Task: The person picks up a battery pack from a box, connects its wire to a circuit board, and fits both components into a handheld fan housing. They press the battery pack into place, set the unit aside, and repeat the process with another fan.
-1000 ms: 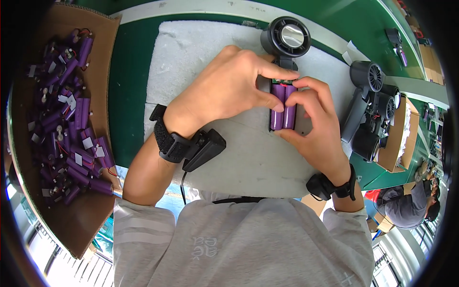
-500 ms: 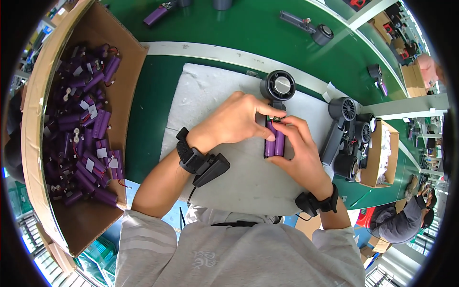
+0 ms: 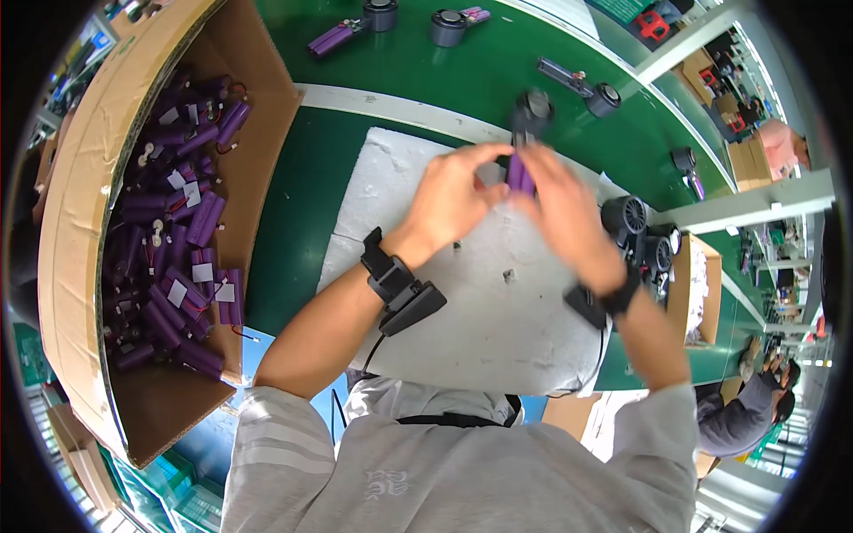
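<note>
A dark grey handheld fan (image 3: 534, 108) with a purple battery pack (image 3: 521, 176) in its handle is over the far edge of the white foam pad (image 3: 426, 338). The fan is blurred by motion. From its left, my left hand (image 3: 453, 194) grips the handle between thumb and fingers. On the other side, my right hand (image 3: 566, 209), also smeared, closes on the handle with its fingers along the battery pack. The fingers hide part of the handle.
At left stands a big cardboard box (image 3: 75, 258) full of purple battery packs (image 3: 206, 218). More fans (image 3: 624, 214) lie right of the pad, beside a small carton (image 3: 708, 293). Beyond a white rail (image 3: 391, 105), several fan units (image 3: 449, 28) rest on the green surface.
Both hands and the fan have moved away from me, toward the pad's far edge. My fingers have shifted from the small circuit board to around the handle. The view has shifted slightly.
</note>
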Tool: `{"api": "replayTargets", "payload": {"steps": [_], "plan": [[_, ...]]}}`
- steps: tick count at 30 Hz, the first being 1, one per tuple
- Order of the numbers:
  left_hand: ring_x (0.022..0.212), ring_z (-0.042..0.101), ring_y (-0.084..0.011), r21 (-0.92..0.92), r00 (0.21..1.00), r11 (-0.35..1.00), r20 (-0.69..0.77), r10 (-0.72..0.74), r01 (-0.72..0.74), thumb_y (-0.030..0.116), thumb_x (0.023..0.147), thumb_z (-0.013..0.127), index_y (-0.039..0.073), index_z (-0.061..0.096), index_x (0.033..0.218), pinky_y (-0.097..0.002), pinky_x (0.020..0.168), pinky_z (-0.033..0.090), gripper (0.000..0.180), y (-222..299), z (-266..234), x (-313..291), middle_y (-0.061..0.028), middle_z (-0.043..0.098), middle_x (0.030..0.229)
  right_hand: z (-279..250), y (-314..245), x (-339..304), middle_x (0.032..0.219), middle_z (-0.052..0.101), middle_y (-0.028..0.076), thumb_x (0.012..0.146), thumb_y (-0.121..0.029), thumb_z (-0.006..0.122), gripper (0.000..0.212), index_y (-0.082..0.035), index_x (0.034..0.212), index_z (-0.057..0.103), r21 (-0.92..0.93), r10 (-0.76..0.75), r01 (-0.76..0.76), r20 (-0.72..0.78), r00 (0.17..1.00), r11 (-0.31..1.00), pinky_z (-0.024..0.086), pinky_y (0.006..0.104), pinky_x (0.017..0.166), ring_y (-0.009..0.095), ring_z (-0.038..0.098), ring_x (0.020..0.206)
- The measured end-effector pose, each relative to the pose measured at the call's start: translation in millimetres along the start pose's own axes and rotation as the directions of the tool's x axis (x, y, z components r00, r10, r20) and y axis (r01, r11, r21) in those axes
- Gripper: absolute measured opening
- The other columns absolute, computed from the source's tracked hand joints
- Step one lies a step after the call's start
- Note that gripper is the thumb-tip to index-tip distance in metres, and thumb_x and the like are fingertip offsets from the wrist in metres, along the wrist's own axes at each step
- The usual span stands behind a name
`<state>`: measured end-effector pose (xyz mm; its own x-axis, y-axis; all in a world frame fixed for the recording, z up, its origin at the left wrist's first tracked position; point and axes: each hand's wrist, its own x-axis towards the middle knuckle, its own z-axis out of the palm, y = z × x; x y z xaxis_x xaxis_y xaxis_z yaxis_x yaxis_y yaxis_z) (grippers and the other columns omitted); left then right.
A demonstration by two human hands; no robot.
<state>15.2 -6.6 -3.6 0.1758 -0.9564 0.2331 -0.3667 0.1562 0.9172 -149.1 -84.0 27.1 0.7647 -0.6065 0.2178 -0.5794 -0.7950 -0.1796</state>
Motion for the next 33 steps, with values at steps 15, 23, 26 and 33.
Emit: {"api": "replayTargets", "payload": {"steps": [15, 23, 26, 33], "plan": [[0.068, 0.065, -0.0230, 0.046, 0.980, 0.983, -0.077, 0.182, -0.179, 0.007, 0.080, 0.067, 0.007, 0.070, 0.093, -0.0334, 0.065, 0.053, 0.014, -25.0, 4.0, -1.0, -0.0098, 0.070, 0.090, -4.4, 198.9, 143.0, 0.140, 0.044, 0.022, 0.080, -0.022, 0.067, 0.065, -0.009, 0.139, 0.043, -0.377, 0.569, -0.479, 0.176, 0.803, 0.793, 0.052, 0.0430, 0.089, 0.037, 0.057, 0.115], [0.069, 0.065, -0.0209, 0.019, 0.989, 0.990, -0.048, 0.141, -0.140, 0.008, 0.082, 0.065, 0.007, 0.070, 0.093, -0.0338, 0.065, 0.052, 0.012, -21.5, 7.2, 2.2, -0.0100, 0.069, 0.087, -66.9, 117.3, 123.5, 0.094, 0.057, 0.012, 0.076, -0.028, 0.075, 0.050, -0.007, 0.115, 0.052, -0.073, 0.671, -0.705, 0.392, 0.630, 0.705, 0.051, 0.0243, 0.048, 0.020, 0.062, 0.067], [0.071, 0.065, -0.0172, -0.216, 0.985, 0.976, -0.171, -0.029, -0.009, 0.013, 0.089, 0.061, 0.006, 0.068, 0.100, -0.0328, 0.065, 0.053, 0.015, -16.0, 4.3, 3.1, -0.0095, 0.069, 0.089, -95.8, 75.9, 90.9, 0.095, 0.052, 0.008, 0.076, -0.016, 0.073, 0.038, -0.007, 0.108, 0.053, 0.088, 0.422, -0.517, 0.471, 0.775, 0.851, 0.052, 0.0262, 0.062, 0.019, 0.059, 0.077], [0.073, 0.065, -0.0144, -0.751, 0.868, 0.543, 0.080, -0.489, 0.376, 0.033, 0.089, 0.062, 0.007, 0.068, 0.102, -0.0328, 0.065, 0.053, 0.029, -11.4, -9.9, 17.1, -0.0045, 0.071, 0.083, -73.1, 14.0, 11.2, 0.104, 0.047, 0.009, 0.061, 0.011, 0.061, 0.032, -0.006, 0.086, 0.050, 0.312, -0.374, 0.256, 0.416, 0.829, 0.915, 0.041, 0.0333, 0.091, 0.025, 0.048, 0.106]]}}
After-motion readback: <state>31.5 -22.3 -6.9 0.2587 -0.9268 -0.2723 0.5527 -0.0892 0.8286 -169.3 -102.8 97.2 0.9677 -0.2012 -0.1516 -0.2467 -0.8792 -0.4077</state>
